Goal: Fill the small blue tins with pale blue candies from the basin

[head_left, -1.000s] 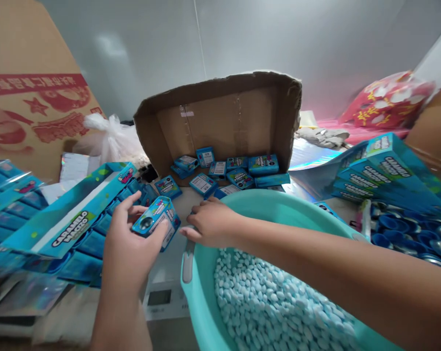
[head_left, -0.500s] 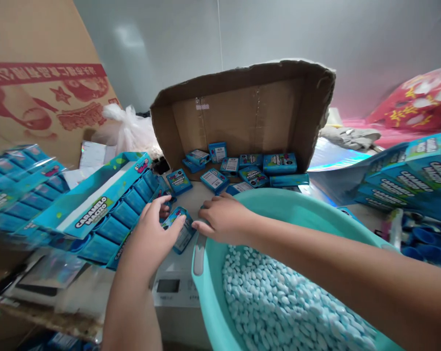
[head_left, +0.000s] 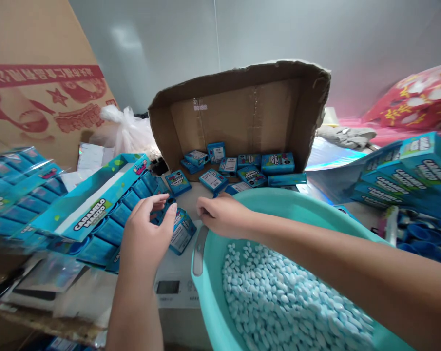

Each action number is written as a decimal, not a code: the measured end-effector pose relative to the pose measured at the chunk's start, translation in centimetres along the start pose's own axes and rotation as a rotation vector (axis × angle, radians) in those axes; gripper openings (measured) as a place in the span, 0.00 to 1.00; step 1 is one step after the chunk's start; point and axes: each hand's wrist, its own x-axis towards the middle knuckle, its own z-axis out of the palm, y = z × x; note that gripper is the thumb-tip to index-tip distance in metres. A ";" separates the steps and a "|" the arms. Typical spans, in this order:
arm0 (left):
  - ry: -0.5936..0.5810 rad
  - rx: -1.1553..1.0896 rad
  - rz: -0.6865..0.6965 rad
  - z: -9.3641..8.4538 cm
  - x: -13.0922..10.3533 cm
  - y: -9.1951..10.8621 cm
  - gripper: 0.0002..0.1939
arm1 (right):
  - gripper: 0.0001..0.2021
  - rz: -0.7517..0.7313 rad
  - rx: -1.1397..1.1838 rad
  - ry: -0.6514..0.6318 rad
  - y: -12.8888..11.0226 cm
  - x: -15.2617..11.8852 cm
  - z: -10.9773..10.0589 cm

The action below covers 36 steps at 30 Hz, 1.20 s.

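Blue candy box [head_left: 182, 233] is located left of the teal basin [head_left: 207, 304], at the far side of the white scale [head_left: 184, 291]. The left hand [head_left: 149, 222] is half open beside the box, thumb overlapping it; whether it grips cannot be told. The right hand [head_left: 223, 213], fingers curled inward, is at the basin's far-left rim; its contents, if any, are hidden.

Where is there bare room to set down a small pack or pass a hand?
Bare surface lies between the right hand and the loose pack, and between the scale display and the pack beside the left hand. A hand could probably pass above the packs inside the carton. Crowded: the carton's floor, the left tray.
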 end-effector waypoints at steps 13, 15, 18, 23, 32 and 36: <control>0.004 -0.003 0.092 0.3 0.1 0.2 0.13 | 0.05 -0.064 0.013 0.023 0.2 -0.1 0.0; -0.004 0.004 0.077 0.2 0.0 0.2 0.13 | 0.05 -0.068 0.022 0.020 0.1 -0.1 -0.1; -0.031 0.042 0.058 0.1 0.1 -0.2 0.16 | 0.04 -0.060 0.025 0.020 -0.1 -0.2 -0.1; -0.332 0.170 -0.091 -0.3 0.0 -1.6 0.37 | 0.06 -0.032 0.001 0.009 -0.2 -0.2 -0.2; -0.568 0.331 -0.125 -0.9 -0.5 -2.2 0.43 | 0.05 -0.024 -0.007 -0.038 -0.3 -0.1 -0.6; -0.524 0.329 -0.145 -1.1 0.1 -2.9 0.39 | 0.05 -0.028 0.001 -0.027 -0.4 -0.1 -0.6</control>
